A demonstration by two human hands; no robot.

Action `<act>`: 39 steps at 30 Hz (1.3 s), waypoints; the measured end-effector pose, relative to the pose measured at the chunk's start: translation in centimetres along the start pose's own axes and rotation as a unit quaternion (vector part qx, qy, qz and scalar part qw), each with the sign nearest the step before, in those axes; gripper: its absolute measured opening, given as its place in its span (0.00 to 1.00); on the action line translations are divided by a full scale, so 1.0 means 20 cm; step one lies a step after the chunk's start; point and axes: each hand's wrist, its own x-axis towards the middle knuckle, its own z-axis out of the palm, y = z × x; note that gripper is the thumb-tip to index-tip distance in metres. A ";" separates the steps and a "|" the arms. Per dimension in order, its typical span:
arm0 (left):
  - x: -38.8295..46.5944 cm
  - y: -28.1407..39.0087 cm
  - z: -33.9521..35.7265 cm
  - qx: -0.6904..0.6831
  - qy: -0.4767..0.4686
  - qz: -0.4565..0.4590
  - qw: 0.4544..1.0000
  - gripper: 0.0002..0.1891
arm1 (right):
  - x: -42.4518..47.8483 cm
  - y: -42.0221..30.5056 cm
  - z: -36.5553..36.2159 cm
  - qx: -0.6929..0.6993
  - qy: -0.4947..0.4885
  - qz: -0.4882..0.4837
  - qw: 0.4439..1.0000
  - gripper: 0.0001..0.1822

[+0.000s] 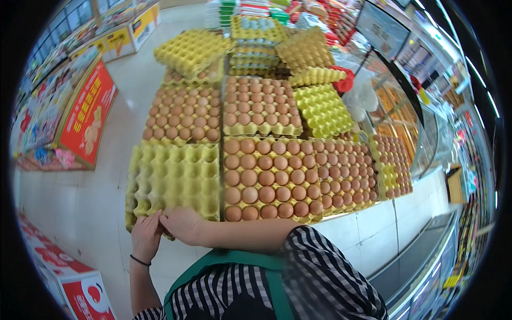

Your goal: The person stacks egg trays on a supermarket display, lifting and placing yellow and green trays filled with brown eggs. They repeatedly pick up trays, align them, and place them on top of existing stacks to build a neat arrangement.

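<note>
At the front left of the display, an upper yellow moulded-pulp egg tray [176,172] shows its rows of cups and pegs with no eggs on its visible surface. My left hand [146,234] is at its front edge, fingers pointing up and bent against the rim. My right hand [183,225] reaches across and curls over the same edge, touching my left fingers. Both hands grip the rim; some fingertips are hidden. Right beside it lies a tray full of brown eggs [267,194], below my right forearm's far side.
Behind are more trays of brown eggs [182,112], stacked yellow trays [194,50] and pale eggs [256,25]. To the right stand another egg tray [348,172], a tilted yellow tray [324,110] and a glass-fronted case [434,132]. Red-sided bins [86,120] and red cartons [86,298] flank the left.
</note>
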 end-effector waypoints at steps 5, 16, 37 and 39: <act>0.03 -0.06 0.00 -0.024 -0.023 0.016 0.999 0.27 | -0.04 0.04 -0.07 0.074 0.015 0.015 0.997 0.17; 0.07 -0.12 0.02 -0.557 0.096 -0.185 0.804 0.28 | -0.55 0.31 -0.22 0.697 0.163 0.131 0.685 0.14; 1.00 2.03 0.62 -0.566 -0.171 -0.001 0.807 0.26 | -2.72 1.12 -0.81 0.319 0.476 0.369 0.732 0.26; 1.10 2.27 0.74 -0.516 -0.196 0.046 0.833 0.26 | -2.86 1.15 -0.94 0.183 0.447 0.457 0.747 0.24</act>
